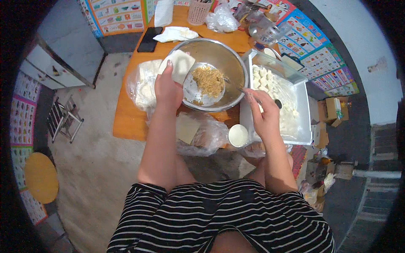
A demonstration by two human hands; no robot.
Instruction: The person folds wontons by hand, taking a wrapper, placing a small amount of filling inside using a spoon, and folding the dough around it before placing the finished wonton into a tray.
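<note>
My left hand (169, 88) holds a pale square dough wrapper (182, 64) over the left rim of a steel mixing bowl (235, 68). A mound of brownish minced filling (207, 81) lies in the bowl. My right hand (264, 109) grips the handle of a metal spoon (241, 90), whose far end reaches towards the filling. Beside my left hand, more pale wrappers (147, 83) sit in a clear plastic bag. To the right, a white plastic bin (305, 110) holds many small folded white dumplings (262, 77) at its far left; my right forearm crosses its near side.
Near the table's front edge are a small white bowl (238, 136) and crumpled clear plastic (210, 139). A black phone (150, 39), a white cloth (175, 33), a paper towel roll (163, 12), a pink basket (199, 12) and glass jars (267, 28) stand along the back.
</note>
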